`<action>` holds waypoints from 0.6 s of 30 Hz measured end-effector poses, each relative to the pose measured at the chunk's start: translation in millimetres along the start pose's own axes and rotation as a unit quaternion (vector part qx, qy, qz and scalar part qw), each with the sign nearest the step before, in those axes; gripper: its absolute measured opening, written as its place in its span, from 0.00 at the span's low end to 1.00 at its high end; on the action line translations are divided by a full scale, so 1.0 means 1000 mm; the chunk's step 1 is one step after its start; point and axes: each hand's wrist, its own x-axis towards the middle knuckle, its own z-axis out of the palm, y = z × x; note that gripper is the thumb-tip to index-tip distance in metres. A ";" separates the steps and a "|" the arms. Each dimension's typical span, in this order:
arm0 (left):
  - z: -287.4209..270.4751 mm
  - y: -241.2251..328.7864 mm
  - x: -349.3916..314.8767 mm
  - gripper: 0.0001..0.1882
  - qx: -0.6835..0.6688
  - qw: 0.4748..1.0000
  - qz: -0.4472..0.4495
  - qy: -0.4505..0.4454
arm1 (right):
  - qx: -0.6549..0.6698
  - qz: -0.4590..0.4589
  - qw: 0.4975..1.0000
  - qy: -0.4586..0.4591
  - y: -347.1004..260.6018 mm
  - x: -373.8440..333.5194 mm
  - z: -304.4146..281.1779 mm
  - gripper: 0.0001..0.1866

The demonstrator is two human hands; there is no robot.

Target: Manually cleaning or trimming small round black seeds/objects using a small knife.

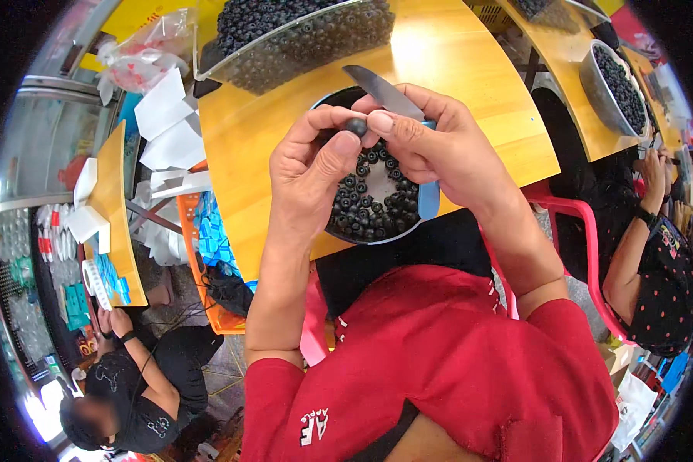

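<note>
My left hand (306, 165) pinches a dark blueberry (356, 127) between thumb and fingertips. Closed round the blue handle of a knife (428, 199), my right hand (443, 142) has its thumb and fingertips right at the berry too. The knife's grey blade (383, 91) points up and to the left, beyond my fingers. Below both hands, a round bowl (399, 235) holds many blueberries (366, 219), with part of its pale bottom showing. My hands hide its upper part.
A clear bin (296, 36) heaped with dark berries stands at the table's (508, 100) far side. A co-worker sits at the right beside a large berry bowl (593, 81); another person is at the lower left. An orange crate (195, 254) stands left of the table.
</note>
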 end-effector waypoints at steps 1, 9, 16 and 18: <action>0.000 -0.002 0.001 0.10 -0.029 1.000 -0.004 0.007 | -0.049 -0.021 0.998 0.020 0.000 -0.001 0.004 0.15; -0.007 -0.006 0.001 0.11 -0.051 0.999 -0.018 0.008 | -0.202 -0.124 0.972 0.007 0.008 -0.005 0.008 0.18; -0.009 -0.009 -0.001 0.10 -0.087 0.996 -0.015 0.031 | -0.226 -0.121 0.966 -0.022 0.008 -0.002 0.007 0.19; -0.011 -0.010 0.000 0.10 -0.108 0.994 -0.005 0.012 | -0.213 -0.117 0.969 -0.036 0.007 -0.001 0.005 0.19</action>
